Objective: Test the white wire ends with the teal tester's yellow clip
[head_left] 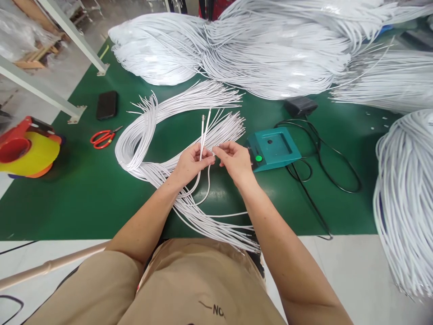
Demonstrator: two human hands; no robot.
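My left hand (pixel 195 162) is closed around a few white cables (pixel 202 140), whose stripped ends point up and away from me. Close by on its right, my right hand (pixel 234 160) pinches at the tip of a cable end between thumb and forefinger; the exact tip is too small to make out. Beneath both hands lies a looped bundle of white cables (pixel 135 135), with its cut ends fanned out to the right. Just right of my right hand sits a teal device (pixel 275 146) with a green button.
Red-handled cutters (pixel 103 138), a black phone-like object (pixel 107 105) and a tape dispenser (pixel 30 149) lie at the left. Large cable piles (pixel 270 54) fill the back. Another bundle (pixel 406 194) hangs over the right edge. A black adapter (pixel 300 106) trails its cord behind the device.
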